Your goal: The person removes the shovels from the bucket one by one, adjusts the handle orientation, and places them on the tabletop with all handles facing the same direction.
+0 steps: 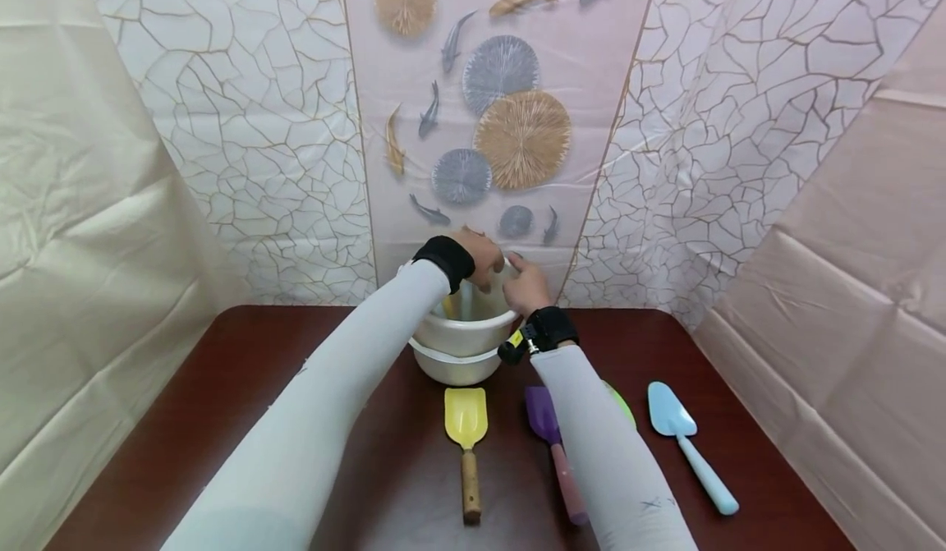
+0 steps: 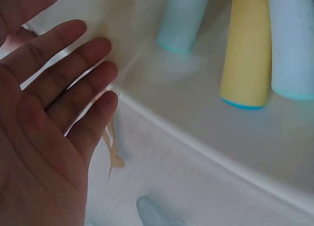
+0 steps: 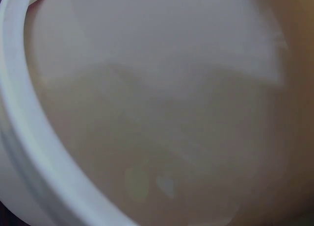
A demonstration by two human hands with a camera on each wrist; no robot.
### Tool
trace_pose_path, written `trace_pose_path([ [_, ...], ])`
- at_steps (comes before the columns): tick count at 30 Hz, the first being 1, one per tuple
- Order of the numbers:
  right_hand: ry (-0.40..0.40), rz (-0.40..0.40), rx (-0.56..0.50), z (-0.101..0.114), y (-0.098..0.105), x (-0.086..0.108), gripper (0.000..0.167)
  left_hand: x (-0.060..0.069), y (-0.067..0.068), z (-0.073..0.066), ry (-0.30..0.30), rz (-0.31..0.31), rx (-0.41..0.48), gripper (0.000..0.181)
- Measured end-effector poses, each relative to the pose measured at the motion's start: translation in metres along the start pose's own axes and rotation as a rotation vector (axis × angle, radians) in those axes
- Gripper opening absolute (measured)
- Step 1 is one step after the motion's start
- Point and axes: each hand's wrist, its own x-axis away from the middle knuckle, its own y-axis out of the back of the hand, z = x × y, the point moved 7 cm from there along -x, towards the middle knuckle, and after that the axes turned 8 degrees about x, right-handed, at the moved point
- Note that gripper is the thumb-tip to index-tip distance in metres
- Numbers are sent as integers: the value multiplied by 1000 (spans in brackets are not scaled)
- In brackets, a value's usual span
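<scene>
A white basin (image 1: 473, 338) sits in a second white basin (image 1: 456, 370) at the far middle of the table. My left hand (image 1: 480, 257) is over the back of the upper basin. In the left wrist view its fingers (image 2: 86, 84) are extended beside the rim (image 2: 196, 140), with nothing held. Inside the basin stand a yellow handle (image 2: 248, 49), a pale blue handle (image 2: 293, 44) and a grey-green handle (image 2: 184, 20). My right hand (image 1: 528, 290) holds the basin's right rim with bent fingers. In the right wrist view, the basin's inside wall (image 3: 162, 113) fills most of the picture.
In front of the basins lies a yellow shovel (image 1: 466, 420) with a wooden handle. Under the right sleeve are a purple shovel (image 1: 543, 414) with a pink handle and a partly hidden green thing (image 1: 622, 405). A light blue trowel (image 1: 671, 411) lies on the right. Patterned cloth hangs behind.
</scene>
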Motion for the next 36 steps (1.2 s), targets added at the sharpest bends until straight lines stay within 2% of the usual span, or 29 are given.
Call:
trace_pose_path([
  [4,14,-16,15,4,2,5,75,-2,-7,-1,20,36,22,52],
  [7,14,-27,16,4,2,8,72,-7,-16,1,65,54,69,56],
  [10,9,-32,0,5,2,9,69,-17,-31,9,118,77,109,58],
  [14,-2,-21,-3,3,1,10,64,-27,-48,16,148,76,148,55],
  [18,-7,-26,-5,2,1,10,64,-30,-53,19,157,64,154,46],
  [20,-4,-39,-8,2,1,9,64,-26,-53,17,166,79,136,43],
  [22,1,-55,-10,2,2,8,64,-14,-46,8,162,108,121,39],
  [27,7,-66,-29,4,0,9,68,26,-28,-16,184,193,135,20],
  [29,10,-64,-26,5,-1,11,70,32,-27,-16,239,210,161,11],
  [31,12,-70,-17,6,-1,12,71,34,-27,-16,267,230,159,8],
  [34,17,-83,-8,7,1,13,71,33,-25,-16,288,232,127,6],
  [36,21,-93,-5,7,2,13,71,31,-24,-17,278,232,100,5],
])
